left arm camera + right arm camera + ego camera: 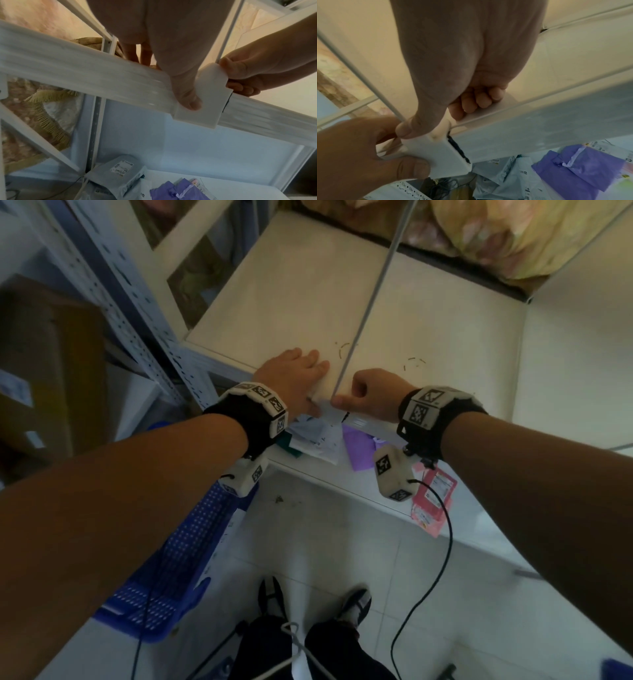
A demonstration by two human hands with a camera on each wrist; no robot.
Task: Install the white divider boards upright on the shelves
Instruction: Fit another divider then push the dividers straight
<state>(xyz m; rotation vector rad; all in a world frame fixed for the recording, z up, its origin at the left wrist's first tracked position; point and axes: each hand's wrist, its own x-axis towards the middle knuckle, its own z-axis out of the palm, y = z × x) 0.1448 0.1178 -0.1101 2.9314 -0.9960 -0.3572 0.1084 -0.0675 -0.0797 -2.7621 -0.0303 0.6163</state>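
A thin white divider board (370, 302) stands upright, edge-on, on the white shelf (274, 302); it also shows as a thin line (226, 33) (359, 75). A white clip (325, 405) (197, 108) (436, 155) sits over the shelf's front rail at the board's near end. My left hand (294, 374) lies on the shelf left of the board, its thumb (185, 92) pressed on the clip's front face. My right hand (373, 392) is curled just right of the board, thumb (404, 129) on the clip's top corner, fingers (479, 100) bent over its top tab.
Another white board (565, 354) stands upright at the shelf's right end. Grey and purple parcels (359, 443) and a pink one (433, 498) lie on the lower shelf. A blue crate (171, 559) and a perforated metal upright (137, 313) are at left. A black cable (438, 559) hangs by my right wrist.
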